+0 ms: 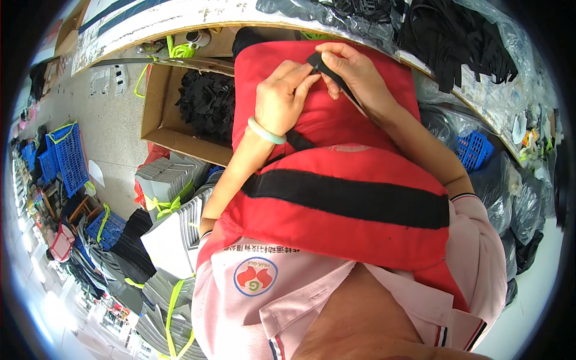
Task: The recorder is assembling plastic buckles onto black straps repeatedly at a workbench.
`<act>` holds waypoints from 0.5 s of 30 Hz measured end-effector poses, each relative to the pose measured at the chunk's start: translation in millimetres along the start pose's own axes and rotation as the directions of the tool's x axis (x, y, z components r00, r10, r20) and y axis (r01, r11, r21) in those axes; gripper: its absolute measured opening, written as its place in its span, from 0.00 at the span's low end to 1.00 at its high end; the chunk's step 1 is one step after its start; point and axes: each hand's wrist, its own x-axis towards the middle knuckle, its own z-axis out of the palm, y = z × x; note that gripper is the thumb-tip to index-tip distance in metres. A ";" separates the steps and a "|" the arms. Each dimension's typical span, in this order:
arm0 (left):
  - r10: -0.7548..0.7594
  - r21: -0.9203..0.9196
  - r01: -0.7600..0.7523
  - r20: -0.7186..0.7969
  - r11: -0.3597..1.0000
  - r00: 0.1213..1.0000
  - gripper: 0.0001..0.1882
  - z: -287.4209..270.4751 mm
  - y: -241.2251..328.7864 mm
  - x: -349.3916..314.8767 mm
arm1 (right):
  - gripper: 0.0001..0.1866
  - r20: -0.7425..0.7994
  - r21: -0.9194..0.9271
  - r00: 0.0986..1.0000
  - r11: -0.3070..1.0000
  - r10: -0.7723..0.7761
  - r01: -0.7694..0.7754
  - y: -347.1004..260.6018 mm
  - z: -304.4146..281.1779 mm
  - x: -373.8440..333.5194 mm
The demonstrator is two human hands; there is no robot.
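Over the red apron point(342, 135) on my lap, both hands meet at a narrow black strap point(338, 80). Thumb and fingers of my right hand point(359, 73) are closed on the strap near its upper end, and its lower part runs down along the palm. My left hand point(279, 95), a pale green bangle point(266, 131) on its wrist, pinches at the same upper end from the left. What exactly lies under the left fingertips is partly hidden.
Left of my lap stands an open cardboard box point(157, 108) of small black pieces point(207, 102). Bundled grey sheets point(168, 180) are stacked below it. A worktable edge point(240, 17) curves across the far side, with black strips point(459, 45) hanging at right. Blue baskets point(67, 157) stand farther left.
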 end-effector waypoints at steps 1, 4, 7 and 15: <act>0.054 0.002 -0.054 0.017 0.999 0.998 0.09 -0.2 -1.2 -1.4 | 0.14 0.001 0.000 1.000 1.000 0.003 -0.003 -0.6 -3.6 1.3; -0.575 -0.564 0.596 0.242 0.572 0.781 0.09 -4.0 9.6 -8.1 | 0.14 0.149 0.036 0.986 0.996 0.077 -0.083 -3.9 -11.9 2.7; -0.645 -0.742 0.648 0.412 0.173 0.644 0.10 -1.4 -1.0 -6.7 | 0.12 0.106 -0.084 0.993 0.996 0.042 -0.033 0.6 -10.7 3.6; -0.709 -0.771 0.574 0.239 0.277 0.664 0.09 7.2 2.9 -3.7 | 0.09 0.060 -0.366 0.925 0.854 -0.375 0.370 -35.9 11.2 -13.4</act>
